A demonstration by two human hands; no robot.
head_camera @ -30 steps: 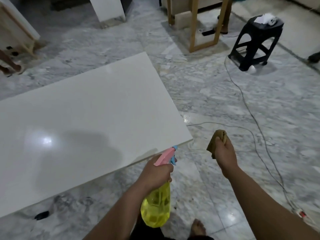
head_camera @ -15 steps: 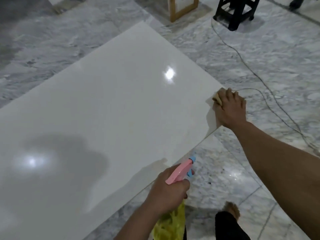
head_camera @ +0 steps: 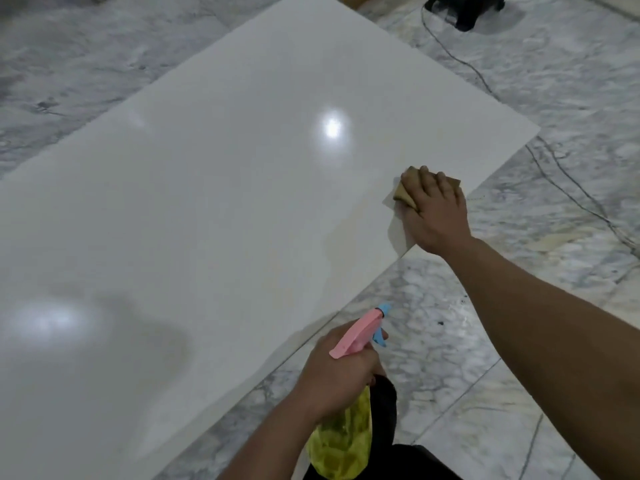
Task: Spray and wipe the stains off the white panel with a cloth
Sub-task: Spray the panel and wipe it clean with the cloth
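A large glossy white panel (head_camera: 214, 209) lies flat on the marble floor and fills most of the view. My right hand (head_camera: 434, 216) presses a tan cloth (head_camera: 406, 192) flat on the panel near its right edge. Most of the cloth is hidden under my fingers. My left hand (head_camera: 337, 375) grips a spray bottle (head_camera: 346, 441) with a yellow body, pink head and blue nozzle, held just off the panel's near edge over the floor. I cannot make out distinct stains; a faint yellowish patch lies left of the cloth.
Grey-veined marble floor (head_camera: 519, 306) surrounds the panel. A thin cable (head_camera: 568, 174) runs across the floor on the right, past the panel's corner. A black plastic stool's base (head_camera: 467, 8) stands at the top right. My dark-clothed leg shows at the bottom.
My right hand went from hanging over the floor to the panel's right edge, then slid the cloth inward onto the panel. The view has moved closer and lower; the left hand keeps the bottle.
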